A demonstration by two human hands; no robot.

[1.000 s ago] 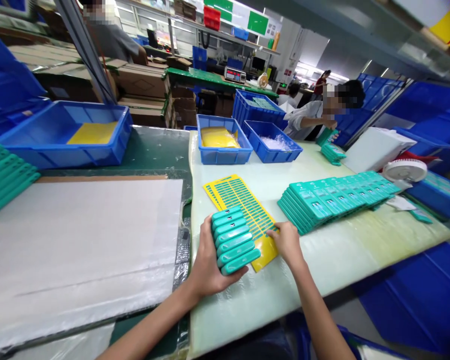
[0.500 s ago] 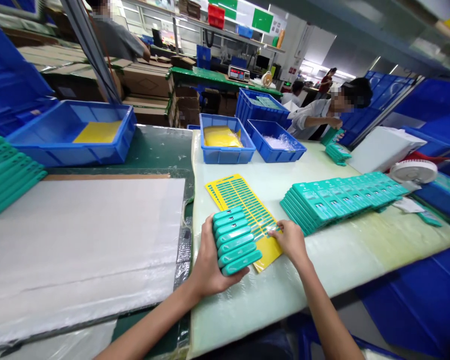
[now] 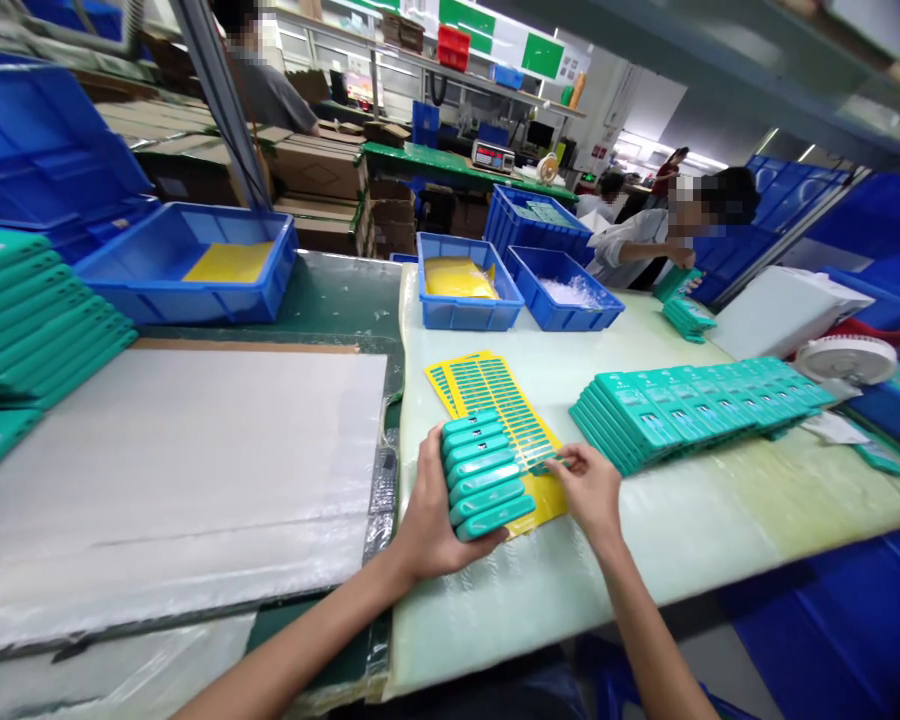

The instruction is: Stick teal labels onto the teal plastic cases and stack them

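My left hand (image 3: 436,520) is wrapped round a stack of several green flat cases (image 3: 486,472), their narrow rounded edges turned up. Below and behind the stack, yellow sheets with rows of thin green strip stickers (image 3: 497,390) lie on the pale table mat. My right hand (image 3: 589,488) is closed in a pinch over the lower right part of the top sheet. A thin green strip sticker (image 3: 544,465) shows at its fingertips, beside the stack. To the right of that hand stands a long row of stacked green cases (image 3: 667,410).
More green cases (image 3: 37,310) are stacked at the left, beside a white sheet-covered board (image 3: 195,470). Blue bins (image 3: 469,315) stand at the back, holding yellow sheets and clear plastic pieces. A co-worker (image 3: 637,235) handles green cases at the far right, near a white fan (image 3: 847,358).
My right hand has lifted slightly off the yellow sheet, a green strip sticker now at its fingertips. My left hand keeps the stack. The whole view has shifted a little.
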